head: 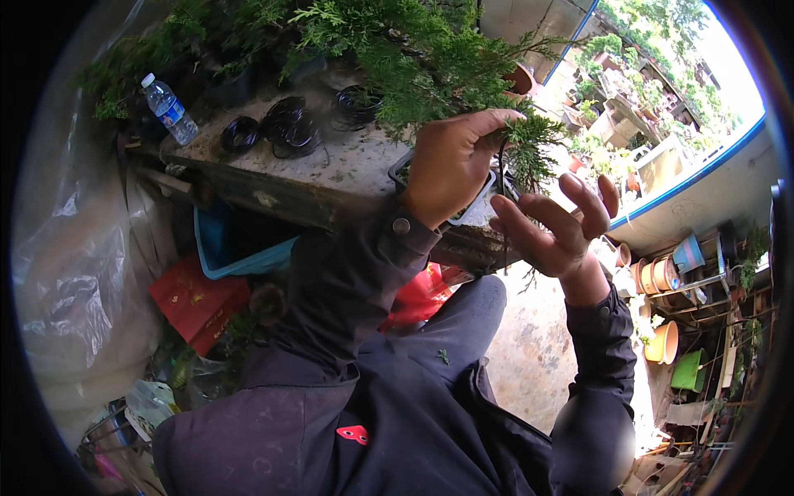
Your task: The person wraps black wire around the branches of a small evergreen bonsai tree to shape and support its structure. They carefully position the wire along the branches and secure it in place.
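My left hand (456, 164) pinches a leafy conifer branch tip (535, 146) between thumb and fingers, at the edge of a bushy conifer plant (428, 68). A thin black wire (502, 164) hangs from that grip. My right hand (558, 229) is just below and to the right, its thumb and a fingertip at the wire, the other fingers spread. The wire's lower end dangles below these fingertips. Under my left hand is a grey rectangular plant pot (482, 191), partly hidden by the hand and wrist.
Coils of black wire (290, 127) and a water bottle (169, 110) lie on the worn bench (347, 167). A blue tub (214, 271) and a red box (200, 304) sit below. Terracotta pots (651, 276) stand on a rack to the right, beyond the blue-edged wall (695, 192).
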{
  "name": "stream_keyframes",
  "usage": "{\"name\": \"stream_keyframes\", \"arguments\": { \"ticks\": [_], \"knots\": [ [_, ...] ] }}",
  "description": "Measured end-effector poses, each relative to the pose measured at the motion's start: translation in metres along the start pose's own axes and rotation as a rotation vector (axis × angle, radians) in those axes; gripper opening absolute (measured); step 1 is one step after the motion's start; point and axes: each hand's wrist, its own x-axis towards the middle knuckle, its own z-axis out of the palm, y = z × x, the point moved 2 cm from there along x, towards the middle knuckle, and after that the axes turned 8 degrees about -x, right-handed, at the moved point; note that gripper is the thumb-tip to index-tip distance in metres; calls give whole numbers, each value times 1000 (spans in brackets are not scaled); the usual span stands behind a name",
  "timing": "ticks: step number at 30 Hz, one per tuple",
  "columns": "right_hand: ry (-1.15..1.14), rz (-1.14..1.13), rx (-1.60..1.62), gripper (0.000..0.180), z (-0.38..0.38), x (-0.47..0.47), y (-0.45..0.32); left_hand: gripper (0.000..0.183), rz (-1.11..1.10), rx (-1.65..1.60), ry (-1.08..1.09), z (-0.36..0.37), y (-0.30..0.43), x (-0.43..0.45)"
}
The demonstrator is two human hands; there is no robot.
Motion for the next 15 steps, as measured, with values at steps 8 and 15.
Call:
{"name": "stream_keyframes", "arguments": {
  "ticks": [8,15],
  "knots": [
    [121,580,278,14,13,-49,20,19,-78,-35,30,-1,2,3],
    [119,1133,787,21,29,-20,59,20,-115,-5,-10,3,-2,9]
  ]
}}
